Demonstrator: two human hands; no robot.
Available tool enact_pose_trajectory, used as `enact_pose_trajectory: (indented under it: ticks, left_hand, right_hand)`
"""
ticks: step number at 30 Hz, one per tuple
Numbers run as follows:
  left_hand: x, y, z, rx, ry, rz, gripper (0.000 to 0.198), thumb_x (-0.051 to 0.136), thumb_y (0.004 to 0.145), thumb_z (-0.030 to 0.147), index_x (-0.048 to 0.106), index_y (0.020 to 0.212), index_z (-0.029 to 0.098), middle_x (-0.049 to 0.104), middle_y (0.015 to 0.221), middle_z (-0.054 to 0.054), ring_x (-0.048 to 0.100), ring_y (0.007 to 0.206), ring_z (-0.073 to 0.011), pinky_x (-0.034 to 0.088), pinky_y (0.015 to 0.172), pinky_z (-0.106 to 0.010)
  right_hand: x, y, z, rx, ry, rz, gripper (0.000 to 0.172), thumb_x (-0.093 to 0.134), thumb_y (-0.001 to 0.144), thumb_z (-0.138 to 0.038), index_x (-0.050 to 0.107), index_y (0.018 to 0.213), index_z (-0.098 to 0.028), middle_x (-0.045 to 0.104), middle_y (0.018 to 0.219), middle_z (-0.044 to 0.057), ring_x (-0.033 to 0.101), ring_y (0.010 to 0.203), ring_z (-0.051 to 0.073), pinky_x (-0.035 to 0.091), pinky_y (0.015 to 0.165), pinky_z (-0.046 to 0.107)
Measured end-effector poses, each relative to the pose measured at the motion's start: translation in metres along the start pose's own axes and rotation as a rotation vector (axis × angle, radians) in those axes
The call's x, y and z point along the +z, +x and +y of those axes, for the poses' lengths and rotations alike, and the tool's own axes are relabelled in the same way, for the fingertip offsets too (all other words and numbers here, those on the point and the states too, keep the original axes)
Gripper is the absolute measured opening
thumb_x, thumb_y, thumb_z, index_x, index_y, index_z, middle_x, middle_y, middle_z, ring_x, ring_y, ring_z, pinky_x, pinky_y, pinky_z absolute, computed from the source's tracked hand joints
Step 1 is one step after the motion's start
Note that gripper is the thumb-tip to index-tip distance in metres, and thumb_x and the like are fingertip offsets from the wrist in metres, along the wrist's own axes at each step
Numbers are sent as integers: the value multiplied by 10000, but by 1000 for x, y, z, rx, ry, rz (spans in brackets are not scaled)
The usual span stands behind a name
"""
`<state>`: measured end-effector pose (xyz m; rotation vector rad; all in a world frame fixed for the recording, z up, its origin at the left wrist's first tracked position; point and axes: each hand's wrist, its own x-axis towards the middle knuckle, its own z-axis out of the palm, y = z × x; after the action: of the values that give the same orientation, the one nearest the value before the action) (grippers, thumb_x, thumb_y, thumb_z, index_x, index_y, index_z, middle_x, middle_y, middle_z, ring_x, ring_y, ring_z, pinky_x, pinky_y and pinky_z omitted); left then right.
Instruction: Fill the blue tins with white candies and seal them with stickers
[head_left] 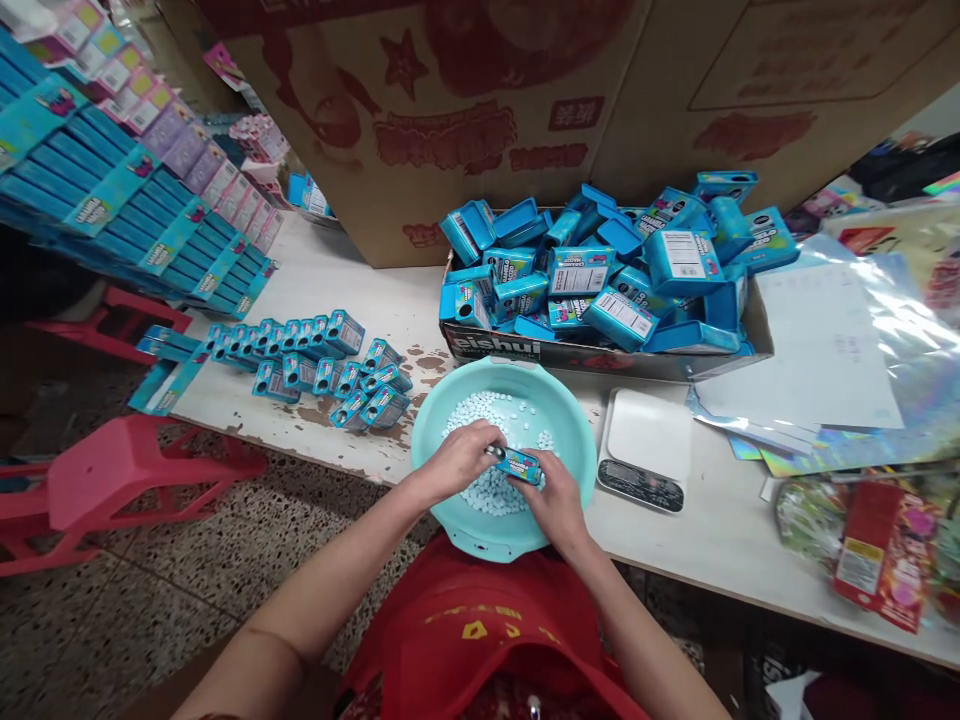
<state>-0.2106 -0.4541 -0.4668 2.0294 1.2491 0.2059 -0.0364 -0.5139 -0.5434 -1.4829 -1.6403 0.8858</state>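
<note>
A small blue candy box (pixel 520 466) lies tilted over the turquoise basin (pixel 576 420), with the fingers of my right hand (pixel 559 500) wrapped round it. At the box's left end, my left hand (pixel 466 460) has its fingertips pinched together beside a small dark opening. What those fingertips hold, if anything, is too small to make out. Many little pale-blue candies (pixel 495 495) cover the basin's bottom beneath both hands, and a few lie scattered toward its far side.
Behind the basin stands a carton tray (pixel 570 362) heaped with blue boxes. A kitchen scale (pixel 649 440) sits to the right. Rows of blue boxes (pixel 300 370) stand at the left, near stacked packs (pixel 112 190). A large cardboard box (pixel 525 120) rises behind; red stools (pixel 127 475) stand left.
</note>
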Motion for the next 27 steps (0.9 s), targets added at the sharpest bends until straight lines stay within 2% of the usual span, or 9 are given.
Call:
enact_pose_trajectory:
  ticks: [3,9,15,18,20,22,24,25,27]
  left_hand:
    - [1,-2,0,51,-2,8,217,466,782,84,611,917,174,594,907,-37,548,860,-169,415,769,-262]
    - [1,-9,5,60,76,53,240,413,814,65,598,922,174,609,913,-43,553,904,-172,411,801,-256]
    - [0,-20,1,31,151,62,193,422,863,111,602,902,169,617,891,-51,555,878,-179,411,764,-261]
    - [-3,-24,-4,40,106,121,179,434,879,135,608,911,167,613,905,-55,560,887,-175,419,763,-255]
    - [-3,-26,-9,49,43,204,195,417,903,158,611,906,168,612,914,-54,563,899,-165,425,784,-248]
    - [-1,-30,-16,-7,-15,291,205,408,914,170,613,903,172,619,916,-52,567,913,-162,434,823,-258]
    - [3,-36,-22,-85,-32,319,169,468,886,168,606,982,182,627,976,-59,566,977,-186,441,881,-306]
    - [6,-40,-25,-108,-23,321,224,521,855,163,585,1068,191,616,1064,-72,550,1048,-208,435,925,-344]
    - [8,-46,-26,-98,4,345,490,609,786,150,482,1255,215,517,1283,-108,453,1222,-256,383,1018,-425]
  right_hand:
    - [-1,0,-1,7,4,-5,330,604,818,-468,600,1021,-208,652,965,77,610,914,254,485,784,377]
    - [3,3,-3,-9,36,-1,376,605,794,-514,611,1013,-208,666,964,72,623,903,252,485,783,375]
    - [12,13,-16,-24,89,-78,375,628,763,-516,623,975,-207,676,929,70,629,876,249,485,774,373]
    - [17,18,-21,11,116,-87,402,647,736,-525,629,968,-197,680,917,71,633,856,248,486,768,374]
    - [17,21,-20,37,128,-76,422,661,713,-535,636,960,-193,686,903,67,634,825,242,489,755,370]
    - [14,23,-17,58,123,-38,443,673,691,-546,644,953,-190,690,884,61,632,796,238,492,737,366]
    - [7,24,-14,83,87,58,461,674,680,-558,643,953,-188,688,873,56,631,781,239,496,718,368]
    - [4,24,-14,82,63,107,462,671,682,-560,642,957,-190,686,879,56,632,791,244,498,723,374]
    - [0,25,-19,24,30,139,433,664,701,-544,640,966,-203,681,909,61,636,836,256,503,753,390]
